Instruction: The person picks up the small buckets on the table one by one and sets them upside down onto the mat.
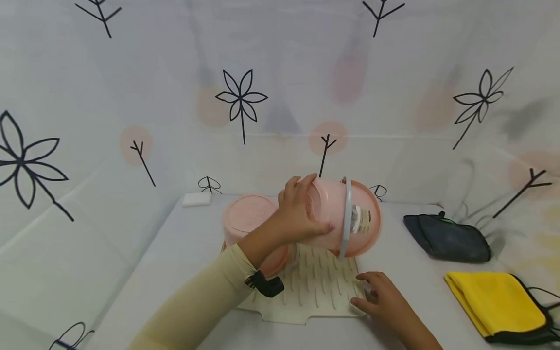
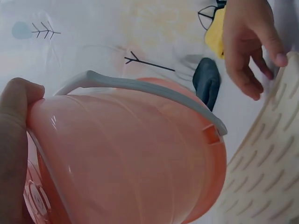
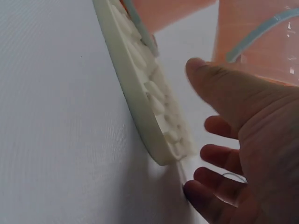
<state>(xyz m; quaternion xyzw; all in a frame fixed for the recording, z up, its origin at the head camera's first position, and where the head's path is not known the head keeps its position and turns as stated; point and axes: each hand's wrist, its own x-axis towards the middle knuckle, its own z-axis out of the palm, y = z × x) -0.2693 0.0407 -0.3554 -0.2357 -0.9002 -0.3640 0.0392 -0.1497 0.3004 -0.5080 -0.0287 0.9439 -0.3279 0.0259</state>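
My left hand grips a pink bucket around its base end. The bucket lies on its side in the air, mouth to the right, with a grey handle across it and a label near the rim. Under it is a cream washboard with curved ridges. A second pink bucket stands upside down at the board's left, partly behind my left forearm. My right hand is beside the board's right edge, fingers loosely bent and apart; in the right wrist view the board's corner is close to the fingers.
A dark grey pouch and a folded yellow cloth with black edging lie on the right of the white table. A small white block sits at the back left. A patterned sheet hangs behind.
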